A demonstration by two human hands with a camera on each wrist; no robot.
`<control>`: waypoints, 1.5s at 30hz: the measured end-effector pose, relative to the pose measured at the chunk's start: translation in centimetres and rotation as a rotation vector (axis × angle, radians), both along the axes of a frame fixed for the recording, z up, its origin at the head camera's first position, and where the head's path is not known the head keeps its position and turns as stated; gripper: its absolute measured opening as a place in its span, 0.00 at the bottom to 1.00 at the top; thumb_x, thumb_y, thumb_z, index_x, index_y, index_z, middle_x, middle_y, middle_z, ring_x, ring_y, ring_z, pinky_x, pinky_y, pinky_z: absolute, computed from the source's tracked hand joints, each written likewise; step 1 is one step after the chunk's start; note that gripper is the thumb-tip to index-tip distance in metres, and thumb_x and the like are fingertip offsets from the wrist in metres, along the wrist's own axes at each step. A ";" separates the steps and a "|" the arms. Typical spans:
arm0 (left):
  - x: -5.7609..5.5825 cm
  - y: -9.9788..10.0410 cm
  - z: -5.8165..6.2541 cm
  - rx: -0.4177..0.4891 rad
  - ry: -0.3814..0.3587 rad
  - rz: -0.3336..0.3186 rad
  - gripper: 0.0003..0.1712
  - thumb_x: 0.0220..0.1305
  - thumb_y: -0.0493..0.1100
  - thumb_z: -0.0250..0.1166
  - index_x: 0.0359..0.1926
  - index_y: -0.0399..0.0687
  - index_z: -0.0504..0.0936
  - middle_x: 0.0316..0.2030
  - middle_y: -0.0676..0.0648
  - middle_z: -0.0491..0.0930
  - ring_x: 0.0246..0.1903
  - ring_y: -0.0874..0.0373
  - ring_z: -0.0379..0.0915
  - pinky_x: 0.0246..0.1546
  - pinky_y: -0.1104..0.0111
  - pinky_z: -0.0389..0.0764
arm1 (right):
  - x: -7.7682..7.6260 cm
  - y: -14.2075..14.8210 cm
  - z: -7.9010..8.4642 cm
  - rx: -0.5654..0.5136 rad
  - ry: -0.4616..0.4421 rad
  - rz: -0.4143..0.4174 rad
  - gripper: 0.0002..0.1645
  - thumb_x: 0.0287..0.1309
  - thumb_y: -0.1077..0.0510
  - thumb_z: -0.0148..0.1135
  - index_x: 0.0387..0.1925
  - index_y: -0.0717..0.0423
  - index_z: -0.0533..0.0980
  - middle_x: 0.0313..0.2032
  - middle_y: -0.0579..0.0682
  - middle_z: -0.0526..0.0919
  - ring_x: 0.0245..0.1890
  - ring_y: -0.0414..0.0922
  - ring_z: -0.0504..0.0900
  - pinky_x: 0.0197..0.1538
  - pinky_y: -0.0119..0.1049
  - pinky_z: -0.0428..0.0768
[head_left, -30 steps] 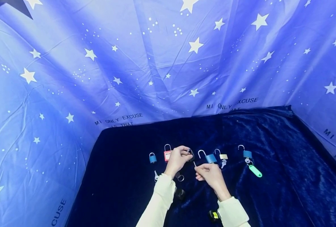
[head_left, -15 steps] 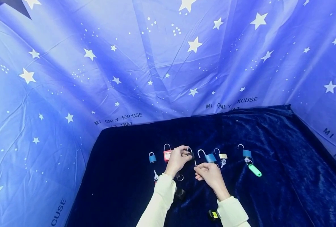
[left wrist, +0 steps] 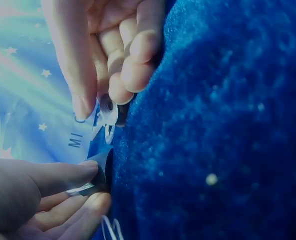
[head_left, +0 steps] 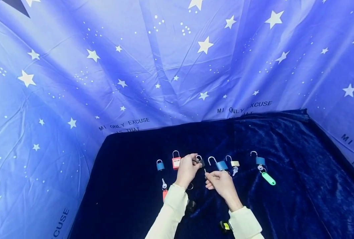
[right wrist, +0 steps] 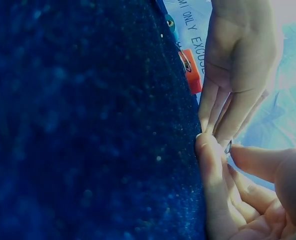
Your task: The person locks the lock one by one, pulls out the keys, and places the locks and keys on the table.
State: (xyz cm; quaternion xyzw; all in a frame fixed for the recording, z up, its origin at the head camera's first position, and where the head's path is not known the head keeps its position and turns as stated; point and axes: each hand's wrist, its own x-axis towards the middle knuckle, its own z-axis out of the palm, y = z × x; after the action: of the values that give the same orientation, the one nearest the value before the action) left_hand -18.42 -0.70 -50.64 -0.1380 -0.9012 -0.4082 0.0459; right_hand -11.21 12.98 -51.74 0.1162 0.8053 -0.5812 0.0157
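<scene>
At the left end of the dark blue cloth's row, a small blue padlock lies near a red padlock, which the left hand could bump by swinging outward. That hand pinches a black padlock; too light a hold might let it twist. Just short of it, the right hand pinches what looks like a small silver key; a slanted approach could make it miss or jam. Rightward, the large blue padlock lies where knuckles might brush it.

A creased blue curtain (white stars, black lettering) hangs behind a dark blue velvety cloth.
</scene>
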 end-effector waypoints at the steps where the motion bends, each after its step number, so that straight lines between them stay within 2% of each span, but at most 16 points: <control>1: 0.0 0.0 0.0 -0.015 0.013 0.005 0.22 0.52 0.34 0.75 0.50 0.35 0.83 0.32 0.47 0.87 0.31 0.60 0.83 0.33 0.77 0.80 | 0.0 0.0 0.0 0.002 -0.001 -0.001 0.14 0.66 0.58 0.62 0.30 0.66 0.84 0.21 0.52 0.86 0.18 0.41 0.85 0.26 0.32 0.84; 6: 0.1 0.0 0.0 -0.030 0.022 0.014 0.23 0.52 0.34 0.75 0.51 0.35 0.83 0.31 0.47 0.86 0.30 0.60 0.83 0.32 0.76 0.80 | 0.0 -0.1 0.0 0.008 -0.002 -0.001 0.13 0.67 0.62 0.59 0.32 0.67 0.84 0.21 0.53 0.86 0.18 0.40 0.84 0.26 0.32 0.84; 15: 0.0 0.0 0.0 -0.025 0.013 0.014 0.23 0.53 0.35 0.75 0.52 0.35 0.83 0.32 0.46 0.86 0.30 0.60 0.83 0.32 0.76 0.80 | -0.1 0.0 -0.3 -0.011 -0.007 -0.003 0.10 0.64 0.63 0.61 0.32 0.66 0.84 0.21 0.51 0.85 0.20 0.42 0.85 0.27 0.31 0.84; 29: 0.3 0.2 0.0 -0.048 0.017 0.052 0.26 0.53 0.36 0.75 0.55 0.39 0.82 0.37 0.45 0.84 0.32 0.59 0.82 0.34 0.74 0.80 | 0.0 0.1 -0.2 -0.047 -0.009 -0.004 0.09 0.63 0.63 0.62 0.34 0.67 0.83 0.23 0.53 0.86 0.21 0.43 0.86 0.28 0.32 0.85; 35: 0.4 0.3 -0.1 -0.082 0.056 0.057 0.27 0.52 0.38 0.76 0.55 0.42 0.83 0.35 0.47 0.83 0.32 0.60 0.81 0.34 0.73 0.78 | 0.2 0.2 -0.1 -0.091 0.018 0.007 0.08 0.62 0.65 0.62 0.38 0.69 0.82 0.24 0.56 0.86 0.20 0.43 0.86 0.28 0.32 0.85; 45: 0.5 0.3 -0.1 -0.122 0.095 0.061 0.25 0.52 0.39 0.76 0.54 0.47 0.84 0.43 0.48 0.86 0.34 0.59 0.83 0.34 0.69 0.79 | 0.2 0.3 -0.1 -0.139 0.032 0.024 0.10 0.63 0.65 0.62 0.40 0.71 0.80 0.25 0.58 0.86 0.22 0.47 0.87 0.29 0.35 0.86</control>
State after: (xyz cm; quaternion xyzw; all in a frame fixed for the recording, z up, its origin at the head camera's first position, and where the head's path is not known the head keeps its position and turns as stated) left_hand -17.91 -0.37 -50.79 -0.1324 -0.9250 -0.3439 0.0926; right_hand -11.01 13.33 -51.85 0.0958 0.7644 -0.6373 0.0179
